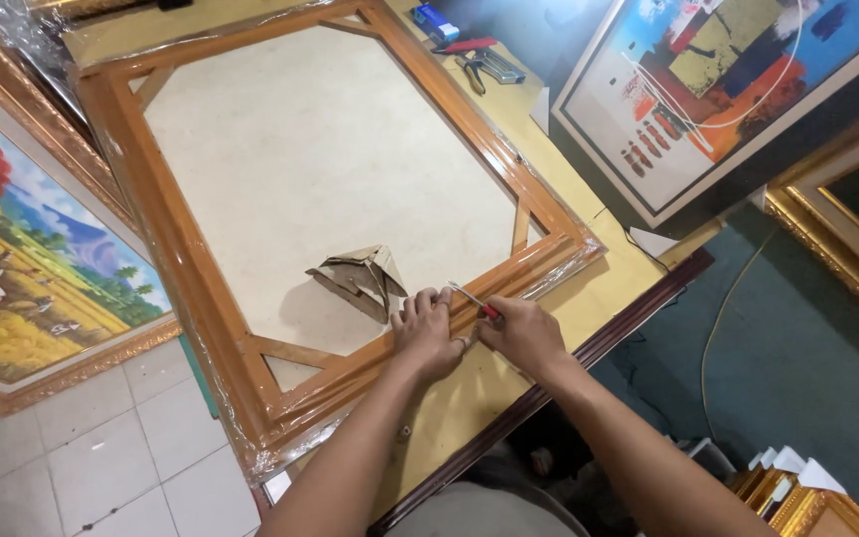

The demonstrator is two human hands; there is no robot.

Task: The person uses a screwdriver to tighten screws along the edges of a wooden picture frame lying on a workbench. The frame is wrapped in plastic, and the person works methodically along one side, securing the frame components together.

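Observation:
A large orange wooden frame [187,261] wrapped in clear plastic lies face down on a yellow table [616,270], its pale backing board showing. My left hand [428,330] presses flat on the frame's near rail. My right hand [523,332] grips a small red-handled tool [476,302] whose metal tip points at the same rail, right beside my left fingers. A folded brown cardboard corner piece [362,278] lies on the backing board just beyond my left hand.
Pliers and a red tool [484,64] lie at the table's far end beside a blue box [435,21]. A landscape painting [22,261] leans at left, an abstract painting [728,80] at right. Gold frames [852,224] stand right. White floor tiles [111,459] lie lower left.

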